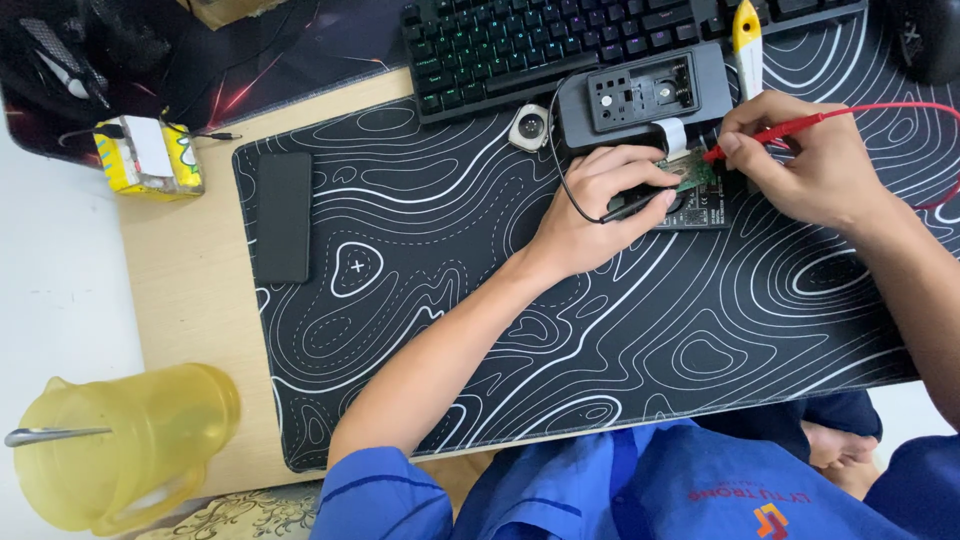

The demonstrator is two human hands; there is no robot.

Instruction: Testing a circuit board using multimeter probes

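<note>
Starting big: the desk (pixel 190 300) is light wood, mostly covered by a black mat (pixel 420 330) with white contour lines that keeps small parts off the bare top. A keyboard (pixel 560 40) sits along the far edge, pushed back so there's room to work. A yellow jug (pixel 130 445) hangs off the near left corner, well apart from the electronics. A dark slab (pixel 283 215), probably a phone, lies at the mat's left edge. A grey box (pixel 645 95) is just in front of the keyboard, with a small circuit board (pixel 695 190) right beside it.

Left hand (pixel 595 205) rests on the board, grip clamped on a black probe (pixel 640 205), likely steadying it. Right hand (pixel 800 155) has its grip pinched shut on a red probe (pixel 770 135), held like a pen so the tip lands on the board.
</note>
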